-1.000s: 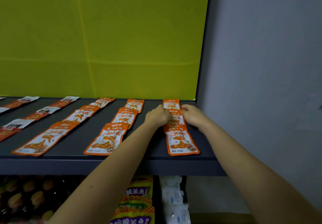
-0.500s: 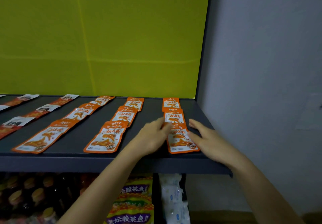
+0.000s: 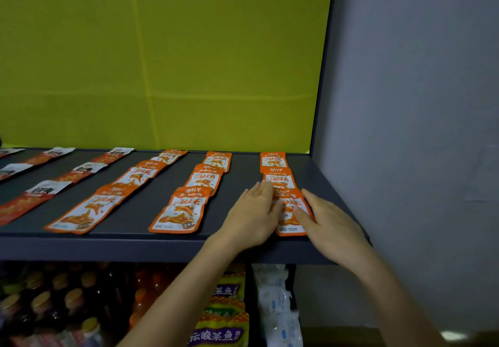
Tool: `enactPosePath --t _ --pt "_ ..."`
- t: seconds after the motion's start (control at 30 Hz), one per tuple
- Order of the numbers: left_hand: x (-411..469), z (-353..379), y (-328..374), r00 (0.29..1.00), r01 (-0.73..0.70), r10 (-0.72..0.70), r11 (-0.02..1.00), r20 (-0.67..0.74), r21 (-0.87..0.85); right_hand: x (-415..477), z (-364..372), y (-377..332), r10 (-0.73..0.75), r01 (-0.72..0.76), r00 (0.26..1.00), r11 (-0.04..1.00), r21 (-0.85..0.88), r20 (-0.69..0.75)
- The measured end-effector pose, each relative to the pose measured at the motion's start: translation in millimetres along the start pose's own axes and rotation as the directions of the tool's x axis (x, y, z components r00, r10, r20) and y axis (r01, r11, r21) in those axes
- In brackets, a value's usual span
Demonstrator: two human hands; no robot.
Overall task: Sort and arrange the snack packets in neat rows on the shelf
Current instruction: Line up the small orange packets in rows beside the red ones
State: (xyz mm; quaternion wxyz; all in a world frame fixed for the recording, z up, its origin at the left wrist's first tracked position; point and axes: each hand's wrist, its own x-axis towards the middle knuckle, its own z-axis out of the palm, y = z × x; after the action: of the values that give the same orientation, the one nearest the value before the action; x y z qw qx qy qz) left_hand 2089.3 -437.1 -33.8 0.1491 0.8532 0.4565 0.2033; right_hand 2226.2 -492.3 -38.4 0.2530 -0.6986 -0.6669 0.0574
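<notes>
1. Your left hand (image 3: 253, 215) and right hand (image 3: 328, 223) lie flat with fingers spread, neither grip closed on anything, pressing either side of the front packet (image 3: 290, 218).
2. That packet heads the rightmost row on the dark shelf (image 3: 135, 246), overlapped by the middle packet (image 3: 279, 179).
3. Further orange rows (image 3: 189, 206) run leftward.
4. Behind stands a yellow-green panel (image 3: 162, 57); a grey wall (image 3: 418, 103) is to your right.

Bare shelf (image 3: 240, 184) lanes between packet rows (image 3: 201, 182), wall (image 3: 405, 130) right
</notes>
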Motion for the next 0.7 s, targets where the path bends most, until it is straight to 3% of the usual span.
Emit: enactPosePath --t 0.17,0.27,0.37,0.53,0.6,0.7 --pt "-15 -39 -17 0.945 -0.095 0.100 0.995 -0.312 0.031 6 -13 -14 0.022 -0.014 0.995 0.997 0.075 -0.098" --pt "-3 -74 -49 0.913 -0.065 0.041 0.997 -0.407 -0.045 21 -14 -38 -0.021 0.050 0.980 0.988 0.143 -0.198" --pt "12 -93 -87 0.913 0.089 -0.153 0.979 -0.378 -0.181 45 -4 -71 -0.047 0.105 0.980 0.946 0.305 -0.193" --pt "35 -89 -128 0.921 0.240 -0.346 0.864 -0.176 -0.443 100 39 -118 0.121 -0.124 0.992 0.810 0.573 0.043" --pt "46 -88 -134 0.911 0.294 -0.393 0.833 -0.127 -0.469 116 56 -124 0.222 -0.225 0.972 0.807 0.547 0.072" --pt "57 -83 -141 0.915 0.320 -0.382 0.883 -0.132 -0.343 130 75 -123 0.333 -0.331 0.940 0.857 0.394 0.065"
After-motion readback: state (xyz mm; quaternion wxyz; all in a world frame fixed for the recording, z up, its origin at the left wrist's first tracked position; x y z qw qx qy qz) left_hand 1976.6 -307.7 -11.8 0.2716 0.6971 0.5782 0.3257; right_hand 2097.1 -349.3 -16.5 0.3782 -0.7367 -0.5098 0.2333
